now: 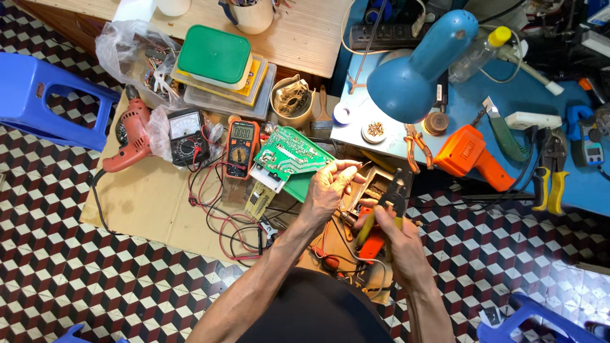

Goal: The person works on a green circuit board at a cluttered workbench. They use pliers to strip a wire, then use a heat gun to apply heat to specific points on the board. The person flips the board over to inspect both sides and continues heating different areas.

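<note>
— Meters first: how many are there?

— Two. One black analog meter (186, 136) and one orange digital multimeter (241, 148), side by side on the cardboard sheet (146, 197). Also one red drill (130, 133), one orange heat gun (473, 155) and one blue desk lamp (416, 63).

— And circuit boards?

— One green circuit board (289, 155) and one small yellowish board (259, 200) just below it.

— What do the hands do?

— The left hand (327, 190) is raised, its fingers pinching a thin wire (351, 166). The right hand (397, 238) is clenched around the yellow and orange handles of a wire stripper (387, 206), whose dark head points up, near the left fingers. Both forearms come up from the bottom edge.

— Where is all this?

— Above the cardboard, on a floor (76, 254) of red, white and black cube-pattern tiles. A blue tabletop (572, 184) stands on the right, a wooden tabletop (305, 38) at the top, and one blue plastic stool (44, 101) on the left.
</note>
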Demonstrator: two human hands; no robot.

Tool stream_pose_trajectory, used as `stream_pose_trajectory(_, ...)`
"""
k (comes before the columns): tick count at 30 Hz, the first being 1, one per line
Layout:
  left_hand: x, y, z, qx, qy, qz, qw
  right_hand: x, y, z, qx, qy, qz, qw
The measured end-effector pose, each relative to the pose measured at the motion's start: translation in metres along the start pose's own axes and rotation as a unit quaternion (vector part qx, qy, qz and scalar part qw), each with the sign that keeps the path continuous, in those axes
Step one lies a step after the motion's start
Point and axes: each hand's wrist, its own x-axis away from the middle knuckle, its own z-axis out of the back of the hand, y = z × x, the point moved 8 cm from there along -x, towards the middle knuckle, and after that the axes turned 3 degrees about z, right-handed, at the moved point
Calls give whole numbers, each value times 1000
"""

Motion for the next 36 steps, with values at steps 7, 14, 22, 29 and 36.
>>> stream_pose_trajectory(7, -22, -3, -10, 28, 19, 25, 999, -51, -12, 27, 455, 55, -28, 888)
stream_pose_trajectory(14, -38, 2, -8, -50, 34, -36, 998, -79, -16, 28, 444, 55, 54, 893)
stream_pose_trajectory(22, -40, 8, -9, -112, 40, -54, 991, -88, -22, 37, 221, 121, 105, 962)
stream_pose_trajectory(29, -16, 40, -25, -370, 92, -193, 904, -87, -30, 26, 173, 140, 165, 961)
stream_pose_trajectory(36, 3, 46, -36, -474, 115, -269, 831, -94, -6, 38, -36, 133, 73, 988)
